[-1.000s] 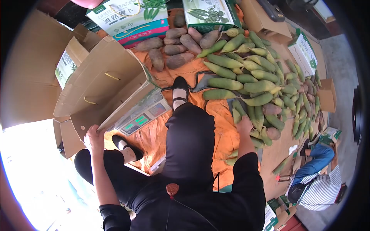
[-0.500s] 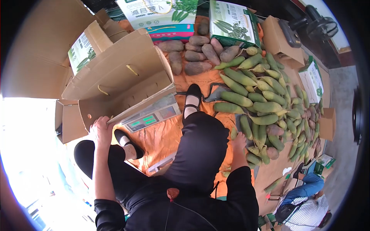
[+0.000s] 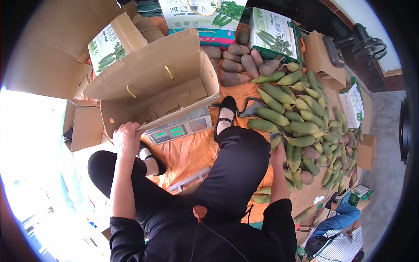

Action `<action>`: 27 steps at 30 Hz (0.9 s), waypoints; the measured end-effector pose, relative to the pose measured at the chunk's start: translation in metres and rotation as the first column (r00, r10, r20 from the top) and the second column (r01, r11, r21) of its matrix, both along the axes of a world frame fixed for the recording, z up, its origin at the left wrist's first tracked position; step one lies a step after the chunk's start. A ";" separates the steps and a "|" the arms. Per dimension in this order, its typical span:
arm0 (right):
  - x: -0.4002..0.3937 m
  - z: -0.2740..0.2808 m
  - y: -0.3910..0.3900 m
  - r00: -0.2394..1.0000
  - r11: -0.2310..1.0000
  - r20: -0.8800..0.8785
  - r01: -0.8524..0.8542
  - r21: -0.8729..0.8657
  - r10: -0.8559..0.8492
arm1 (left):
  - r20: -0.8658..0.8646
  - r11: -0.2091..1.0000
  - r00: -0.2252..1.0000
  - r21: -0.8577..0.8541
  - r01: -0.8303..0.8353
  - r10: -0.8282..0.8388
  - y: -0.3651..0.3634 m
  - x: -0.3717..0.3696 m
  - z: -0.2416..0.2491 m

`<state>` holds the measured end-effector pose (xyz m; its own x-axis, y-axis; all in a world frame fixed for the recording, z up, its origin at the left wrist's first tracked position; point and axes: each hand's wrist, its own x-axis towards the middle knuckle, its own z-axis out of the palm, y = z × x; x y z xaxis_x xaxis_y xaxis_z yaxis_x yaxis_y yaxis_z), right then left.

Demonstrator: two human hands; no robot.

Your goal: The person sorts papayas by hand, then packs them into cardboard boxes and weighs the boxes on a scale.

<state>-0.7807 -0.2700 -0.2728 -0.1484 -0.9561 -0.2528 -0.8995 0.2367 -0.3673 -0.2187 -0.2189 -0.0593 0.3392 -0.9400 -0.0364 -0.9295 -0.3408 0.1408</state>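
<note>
My left hand [image 3: 126, 133] is closed on the near rim of an open cardboard box [image 3: 148, 101], which has yellow rope handles. Under the box is a scale [image 3: 179, 130] with lit green digits. At the edge of the radish pile, the fingers of my right hand [image 3: 277, 156] are closed around a green radish [image 3: 275, 141], partly hidden by the hand. Many long green radishes [image 3: 305, 127] lie heaped just beyond it.
Reddish-brown radishes [image 3: 235, 79] lie at the back before printed cartons [image 3: 273, 35]. An orange sheet [image 3: 187, 153] covers the floor. A fan [image 3: 369, 46] stands far right. Another person in a striped top [image 3: 342, 244] is at the lower right.
The whole view has shifted, with most things now further right. My right hand has moved slightly forward with the green radish. My left hand stays on the box rim.
</note>
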 end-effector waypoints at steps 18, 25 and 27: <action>0.331 0.363 -0.135 -0.022 0.648 0.689 -0.321 -0.691 0.724 | -0.034 0.993 0.992 -0.011 0.120 -0.121 0.016 0.009 0.005; 0.446 0.248 -0.095 0.253 0.243 0.025 -0.894 -0.375 0.967 | 0.029 0.994 0.994 0.046 0.100 -0.101 0.026 0.000 0.000; 0.468 0.187 -0.089 0.248 0.209 -0.092 -0.927 -0.311 0.964 | 0.023 0.992 0.993 0.042 0.115 -0.116 0.026 -0.001 0.004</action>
